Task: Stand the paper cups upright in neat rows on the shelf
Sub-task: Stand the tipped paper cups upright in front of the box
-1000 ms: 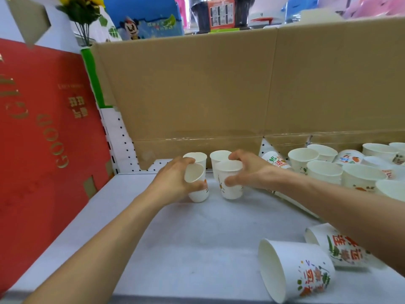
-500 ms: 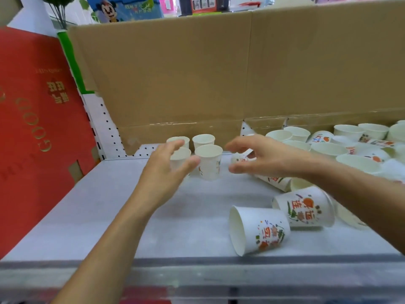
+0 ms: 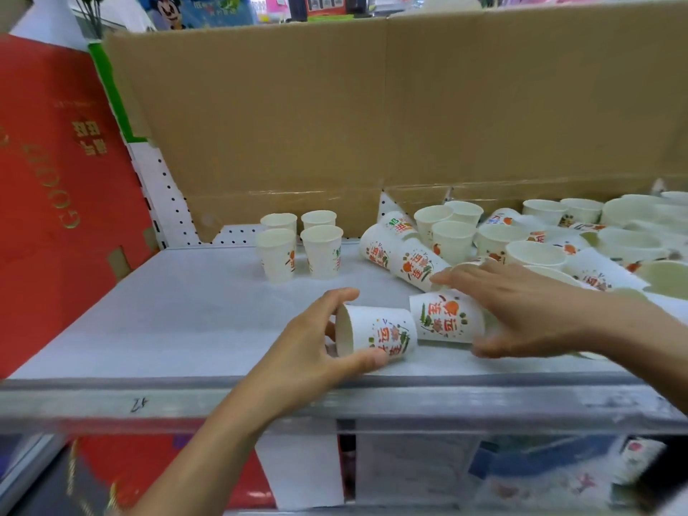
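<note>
My left hand (image 3: 309, 351) grips a printed white paper cup (image 3: 379, 335) lying sideways, mouth leftward; my right hand (image 3: 521, 310) hides the second cup (image 3: 446, 322)'s mouth, grip unclear.

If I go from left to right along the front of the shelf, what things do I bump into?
Red box → left hand → tipped paper cup that it grips → second tipped paper cup → right hand.
</note>
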The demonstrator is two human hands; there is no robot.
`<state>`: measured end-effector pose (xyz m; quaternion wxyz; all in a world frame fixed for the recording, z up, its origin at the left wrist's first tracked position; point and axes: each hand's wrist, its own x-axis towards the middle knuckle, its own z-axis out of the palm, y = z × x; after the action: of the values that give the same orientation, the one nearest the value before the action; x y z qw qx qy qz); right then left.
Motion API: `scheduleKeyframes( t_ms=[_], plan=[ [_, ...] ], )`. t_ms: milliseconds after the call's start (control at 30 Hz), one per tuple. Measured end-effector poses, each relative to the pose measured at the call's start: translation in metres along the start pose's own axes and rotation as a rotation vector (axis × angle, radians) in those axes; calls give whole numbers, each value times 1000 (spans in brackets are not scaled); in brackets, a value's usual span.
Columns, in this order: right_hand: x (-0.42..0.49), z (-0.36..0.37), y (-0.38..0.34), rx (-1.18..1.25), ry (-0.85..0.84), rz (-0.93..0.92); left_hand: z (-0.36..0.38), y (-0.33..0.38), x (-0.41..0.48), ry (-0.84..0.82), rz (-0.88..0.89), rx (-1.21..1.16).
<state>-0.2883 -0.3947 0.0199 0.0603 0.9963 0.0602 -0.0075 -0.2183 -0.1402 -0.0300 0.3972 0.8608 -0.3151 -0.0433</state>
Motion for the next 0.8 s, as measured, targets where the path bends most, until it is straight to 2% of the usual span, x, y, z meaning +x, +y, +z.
scheduleKeyframes(
  t_ms=[133,233,300,400,500,700,800],
  plan=[
    [1,5,-2,-4,131,6,-10,-5,-4,152,-78,-129],
    [6,0,-5,154,198,12,-38,-18,-2,331,-98,-194],
    [13,-8,-11,279,251,-7,-57,-25,6,395,-87,-115],
    [35,-24,-26,364,323,-51,-79,-34,27,341,-30,133],
    [70,-34,-49,364,348,-111,-95,-47,45,284,-54,246],
    [129,-42,-86,285,180,-134,-104,-62,60,213,-67,303],
    [147,-38,-93,309,100,-55,-106,-73,64,217,-75,274]
  ],
)
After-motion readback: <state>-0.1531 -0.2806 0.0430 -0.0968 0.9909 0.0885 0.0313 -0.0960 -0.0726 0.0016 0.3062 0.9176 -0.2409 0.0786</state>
